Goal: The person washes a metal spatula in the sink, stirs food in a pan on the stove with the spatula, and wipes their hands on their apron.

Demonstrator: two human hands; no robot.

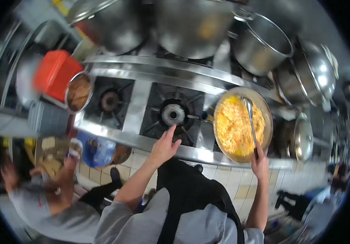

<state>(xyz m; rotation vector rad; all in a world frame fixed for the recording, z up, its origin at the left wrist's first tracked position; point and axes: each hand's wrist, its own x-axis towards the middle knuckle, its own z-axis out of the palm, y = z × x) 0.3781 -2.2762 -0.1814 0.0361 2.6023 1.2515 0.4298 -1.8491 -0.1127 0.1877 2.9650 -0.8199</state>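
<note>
A wide round pan (pixel 267 122) sits on the right part of the stove, full of a yellow-orange food mixture (pixel 234 126) that looks scrambled or shredded. Across the food lies a metal spoon (pixel 251 116) with a dark handle, its bowl end resting near the pan's far rim. My right hand (pixel 259 162) grips that handle at the near side of the pan. My left hand (pixel 166 146) reaches over the stove's front edge, fingers apart and holding nothing, close to the bare middle burner (pixel 173 114).
Large steel pots (pixel 195 28) line the back of the stove. On the left are a second burner (pixel 110 101), an oval metal dish of brown food (pixel 78 91) and a red container (pixel 57 73). A co-worker (pixel 57 203) stands at lower left, near a blue tub (pixel 97 150).
</note>
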